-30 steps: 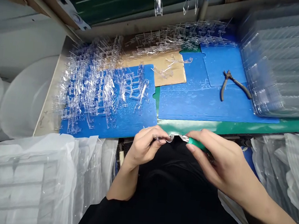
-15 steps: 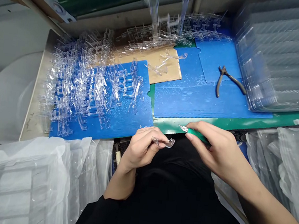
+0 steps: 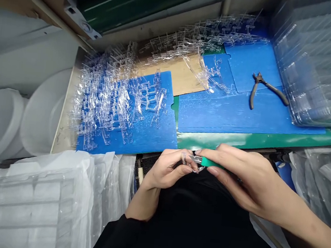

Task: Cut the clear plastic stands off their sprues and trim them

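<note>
Pinching a clear piece (image 3: 198, 169) — likely light, stiff, slick — left hand (image 3: 168, 170) needs edges clear of the knife (image 3: 206, 162) right hand (image 3: 242, 174) grips.

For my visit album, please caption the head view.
Left hand holds a clear plastic part; right hand holds a green-handled knife at it.

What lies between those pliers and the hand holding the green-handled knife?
In the head view, part of the blue sheet and then the green table edge lie between the pliers and the right hand.
</note>
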Motion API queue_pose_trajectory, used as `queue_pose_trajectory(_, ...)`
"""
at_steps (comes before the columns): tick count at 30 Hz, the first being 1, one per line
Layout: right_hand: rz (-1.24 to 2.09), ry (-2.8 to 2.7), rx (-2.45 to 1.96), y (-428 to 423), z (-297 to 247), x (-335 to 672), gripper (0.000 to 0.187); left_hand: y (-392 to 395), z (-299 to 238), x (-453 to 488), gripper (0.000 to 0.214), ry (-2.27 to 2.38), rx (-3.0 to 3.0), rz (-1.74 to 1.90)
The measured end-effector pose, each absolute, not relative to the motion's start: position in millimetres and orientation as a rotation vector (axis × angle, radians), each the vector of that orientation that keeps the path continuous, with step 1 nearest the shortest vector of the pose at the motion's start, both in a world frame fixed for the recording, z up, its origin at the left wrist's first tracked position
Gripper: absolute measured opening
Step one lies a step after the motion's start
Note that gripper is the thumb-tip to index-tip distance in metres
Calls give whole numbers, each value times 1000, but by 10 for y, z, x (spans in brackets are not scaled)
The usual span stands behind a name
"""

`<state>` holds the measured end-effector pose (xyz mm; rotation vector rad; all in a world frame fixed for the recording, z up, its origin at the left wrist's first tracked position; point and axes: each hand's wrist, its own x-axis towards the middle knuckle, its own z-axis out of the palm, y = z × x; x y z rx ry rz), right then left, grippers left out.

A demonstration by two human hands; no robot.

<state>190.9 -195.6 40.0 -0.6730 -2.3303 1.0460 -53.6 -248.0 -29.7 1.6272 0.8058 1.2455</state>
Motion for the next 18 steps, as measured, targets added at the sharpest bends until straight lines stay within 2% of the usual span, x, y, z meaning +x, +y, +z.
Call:
queue_pose_trajectory(12,1216,-2285,-657,-1969,434,1979,38,-2447,-246,-484,19,763,1712,1199)
queue_pose_trajectory(18,1139,-2216,-869,-1937,311,1958,28,-2462,-222,-464,18,743,1692,1162)
